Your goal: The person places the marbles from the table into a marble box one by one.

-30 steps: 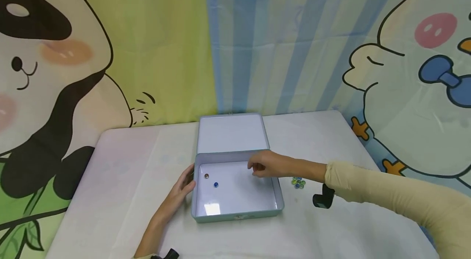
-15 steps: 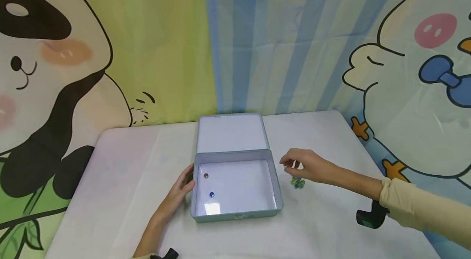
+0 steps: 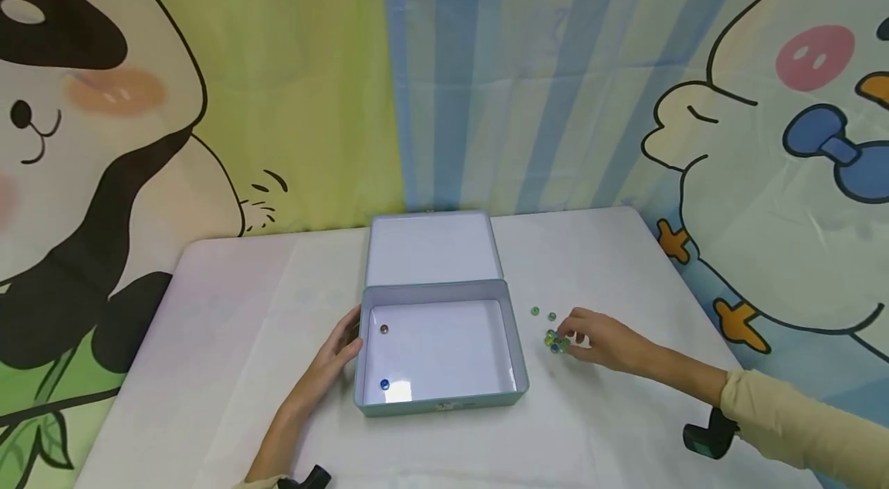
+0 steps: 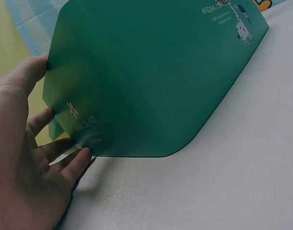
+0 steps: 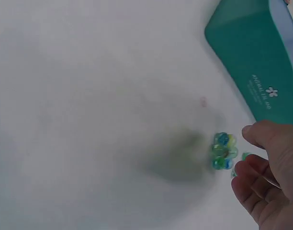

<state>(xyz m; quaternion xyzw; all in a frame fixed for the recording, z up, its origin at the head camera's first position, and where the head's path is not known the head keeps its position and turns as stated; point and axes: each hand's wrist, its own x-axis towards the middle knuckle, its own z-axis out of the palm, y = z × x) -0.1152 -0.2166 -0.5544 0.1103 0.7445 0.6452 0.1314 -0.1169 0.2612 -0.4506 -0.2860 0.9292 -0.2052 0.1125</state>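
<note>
A teal tin box (image 3: 441, 406) lies with its lid (image 3: 434, 246) folded back. My left hand (image 3: 333, 358) rests its spread fingers against the box's left side; the left wrist view shows its fingertips (image 4: 82, 158) touching the teal wall. Inside are a brown marble (image 3: 384, 328) and a blue marble (image 3: 385, 384), the blue one near the front left corner. To the right of the box, my right hand (image 3: 600, 338) reaches its loosely bent fingers over a cluster of glass marbles (image 5: 223, 151). Thumb and fingers stand apart in the right wrist view, nothing visible between them.
Two green marbles, one at the left (image 3: 535, 311) and one closer to the hand (image 3: 552, 316), lie behind the cluster. A white cloth covers the table (image 3: 229, 365). Behind it hangs a printed curtain (image 3: 299, 72) with cartoon animals.
My right hand has moved from over the box to the marbles at the right. The blue marble has rolled toward the box's front left. My left hand has stayed at the box.
</note>
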